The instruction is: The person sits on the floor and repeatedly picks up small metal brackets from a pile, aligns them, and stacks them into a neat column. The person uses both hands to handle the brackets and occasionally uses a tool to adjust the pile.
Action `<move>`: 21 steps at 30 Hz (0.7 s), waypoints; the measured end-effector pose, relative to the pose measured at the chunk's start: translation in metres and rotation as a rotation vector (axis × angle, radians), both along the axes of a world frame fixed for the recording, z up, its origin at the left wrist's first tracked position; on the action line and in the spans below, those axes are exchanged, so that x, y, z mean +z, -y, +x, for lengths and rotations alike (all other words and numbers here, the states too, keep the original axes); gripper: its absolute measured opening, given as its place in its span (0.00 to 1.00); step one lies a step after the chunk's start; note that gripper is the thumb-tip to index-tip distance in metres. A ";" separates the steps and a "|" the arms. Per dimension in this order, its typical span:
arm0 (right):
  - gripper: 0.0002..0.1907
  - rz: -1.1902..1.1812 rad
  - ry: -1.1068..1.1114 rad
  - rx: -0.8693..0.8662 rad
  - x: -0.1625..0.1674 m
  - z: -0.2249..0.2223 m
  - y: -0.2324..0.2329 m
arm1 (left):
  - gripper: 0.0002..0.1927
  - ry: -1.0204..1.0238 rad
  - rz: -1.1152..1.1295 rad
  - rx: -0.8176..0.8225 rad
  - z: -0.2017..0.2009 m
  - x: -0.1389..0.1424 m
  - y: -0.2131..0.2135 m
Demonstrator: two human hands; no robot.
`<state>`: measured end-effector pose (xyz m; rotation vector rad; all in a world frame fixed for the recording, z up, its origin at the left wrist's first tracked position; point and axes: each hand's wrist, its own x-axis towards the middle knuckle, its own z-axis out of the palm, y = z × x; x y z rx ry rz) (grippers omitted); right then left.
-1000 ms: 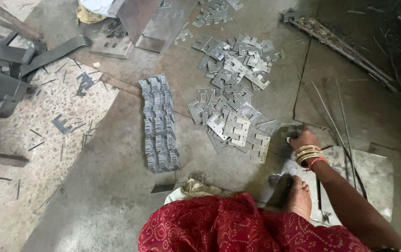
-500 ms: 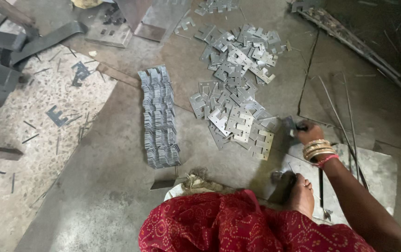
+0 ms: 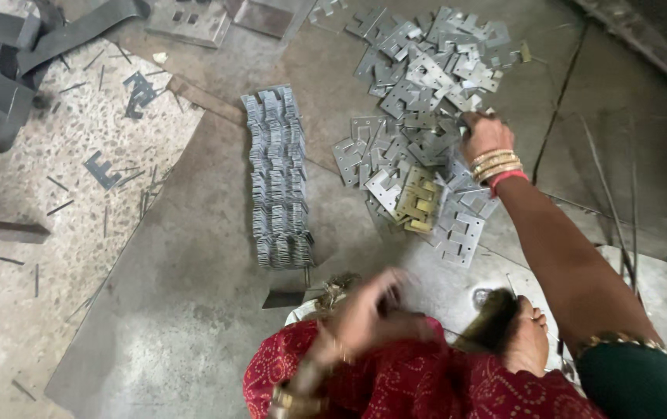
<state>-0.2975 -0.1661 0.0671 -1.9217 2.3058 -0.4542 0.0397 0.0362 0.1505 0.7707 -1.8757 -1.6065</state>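
The right hand (image 3: 485, 136) reaches far out onto the loose pile (image 3: 419, 116) of flat stamped metal plates on the floor (image 3: 194, 310), its fingers curled down among the plates at the pile's right side; whether it has closed on one I cannot tell, since the fingertips are hidden. Gold and red bangles (image 3: 496, 167) ring that wrist. The left hand (image 3: 368, 306) is near, close above the red patterned cloth (image 3: 395, 380) over the lap, blurred, so its grip cannot be told. Left of the pile, apart from it, a neat row (image 3: 278, 174) of stacked plates runs from far to near. One brass-coloured plate (image 3: 417, 203) lies at the near edge of the pile, just left of the right forearm. A bare foot (image 3: 526, 341) rests on the floor near the right arm. At far left lie dark bent metal strips (image 3: 8, 70) and small offcuts (image 3: 101, 167) on speckled floor; thin rods (image 3: 613, 209) lie at right.
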 end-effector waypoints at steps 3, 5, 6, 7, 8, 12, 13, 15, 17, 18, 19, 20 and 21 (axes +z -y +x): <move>0.24 0.150 -0.022 -0.039 -0.003 0.007 0.016 | 0.26 0.317 0.118 0.280 -0.007 -0.072 0.048; 0.25 0.172 0.020 0.009 -0.002 0.010 0.013 | 0.29 0.403 0.252 0.545 -0.018 -0.107 0.077; 0.26 0.298 0.011 0.013 -0.003 0.011 0.008 | 0.36 0.477 -0.014 0.646 -0.022 -0.119 0.089; 0.26 0.421 0.001 0.017 -0.004 0.010 0.001 | 0.43 0.542 -0.289 0.735 -0.026 -0.128 0.101; 0.26 0.543 -0.009 0.019 -0.006 0.010 -0.009 | 0.38 0.370 -0.217 0.793 -0.032 -0.135 0.113; 0.28 0.318 -0.114 0.290 -0.012 0.012 -0.060 | 0.32 0.122 0.193 0.887 -0.053 -0.151 0.149; 0.25 0.241 -0.170 0.335 -0.014 0.013 -0.074 | 0.32 -0.014 0.225 0.882 -0.057 -0.150 0.152; 0.23 0.146 -0.216 0.393 -0.016 0.015 -0.096 | 0.32 -0.283 0.286 0.866 -0.063 -0.152 0.152; 0.25 0.117 -0.201 0.416 -0.014 0.016 -0.113 | 0.32 -0.244 0.473 0.913 -0.063 -0.153 0.143; 0.24 0.141 -0.166 0.417 -0.012 0.016 -0.119 | 0.31 -0.227 0.564 0.935 -0.062 -0.150 0.137; 0.24 0.165 -0.131 0.419 -0.009 0.016 -0.124 | 0.30 -0.211 0.610 0.953 -0.061 -0.145 0.132; 0.24 0.190 -0.098 0.421 -0.005 0.016 -0.128 | 0.29 -0.194 0.658 0.970 -0.060 -0.140 0.125; 0.23 0.146 -0.022 0.372 -0.002 0.015 -0.130 | 0.28 -0.177 0.705 0.988 -0.059 -0.135 0.120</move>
